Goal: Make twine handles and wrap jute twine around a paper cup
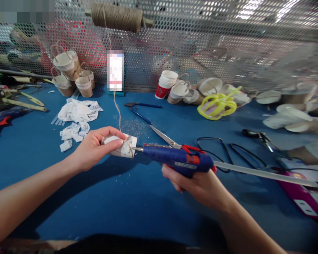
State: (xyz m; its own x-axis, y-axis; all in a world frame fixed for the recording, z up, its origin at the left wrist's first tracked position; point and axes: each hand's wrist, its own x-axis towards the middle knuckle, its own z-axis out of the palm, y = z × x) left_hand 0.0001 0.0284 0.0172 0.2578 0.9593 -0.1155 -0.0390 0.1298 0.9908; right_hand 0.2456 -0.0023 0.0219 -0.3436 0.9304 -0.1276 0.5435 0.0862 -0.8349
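Note:
My left hand (102, 144) is closed around a small white paper cup (133, 141) turned on its side, fingers and thumb covering much of it. Jute twine (117, 107) runs down to the cup and lies across its surface. My right hand (193, 181) grips a blue hot glue gun (164, 157) by its handle. The gun's metal nozzle (138, 149) points left and meets the cup by the twine; whether glue is coming out cannot be made out. A long translucent glue stick (264, 171) sticks out of the gun's back.
Behind the gun lie red-handled scissors (164, 136) and blue-handled pliers (141, 105). White lace (78, 110) is heaped on the left. Decorated cups (84, 86) stand at the back, under a twine spool (116, 17). Black cord (214, 139) and a purple power strip (299, 195) lie right.

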